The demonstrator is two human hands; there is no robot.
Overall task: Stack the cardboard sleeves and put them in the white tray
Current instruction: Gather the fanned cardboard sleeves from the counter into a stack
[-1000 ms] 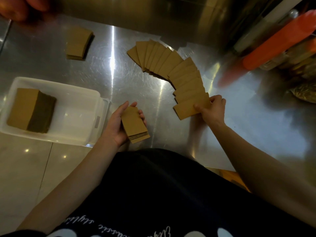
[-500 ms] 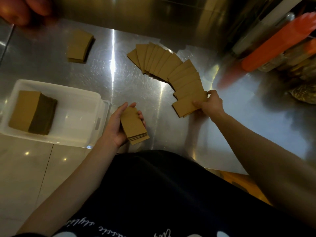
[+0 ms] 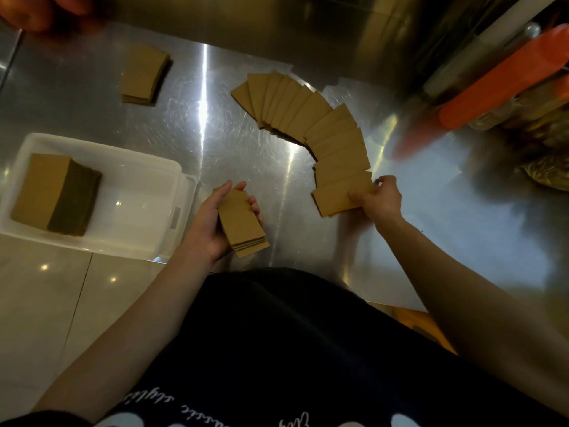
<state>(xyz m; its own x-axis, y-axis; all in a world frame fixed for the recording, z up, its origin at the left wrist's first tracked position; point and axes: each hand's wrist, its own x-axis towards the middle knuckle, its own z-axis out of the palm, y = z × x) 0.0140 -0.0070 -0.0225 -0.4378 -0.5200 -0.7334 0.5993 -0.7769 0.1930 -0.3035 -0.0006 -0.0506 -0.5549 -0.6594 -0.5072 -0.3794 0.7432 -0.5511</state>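
— How are the hands set?

— The left hand (image 3: 215, 223) is palm-up just off the worktop's (image 3: 191, 124) near edge, thumb on one long side and fingers curled round the other, clasping a small stack of sleeves (image 3: 241, 223) tilted with its lower end toward the body. The right hand (image 3: 380, 200) reaches out over the metal, forearm straight, thumb on top and fingers beneath, pinching the nearest sleeve (image 3: 340, 195) at the end of the fan.

— The fan?

— A fanned row of sleeves (image 3: 308, 118) curving in an arc from mid-worktop toward the near edge, each flat piece overlapping the next.

— Material?

— Plain brown cardboard, matte, flat and roughly rectangular with slightly curved ends; layered edges show dark at the stack's lower end. The worktop is brushed steel, scratched and glaring with streaks of light.

— And the tray?

— The white tray (image 3: 154, 238) is smooth plastic with rounded corners, at the worktop's near left corner, overhanging the edge above tiled floor. A thick block of sleeves (image 3: 46, 189) lies in its left half. Another low pile of sleeves (image 3: 143, 75) sits toward the far left edge of the worktop.
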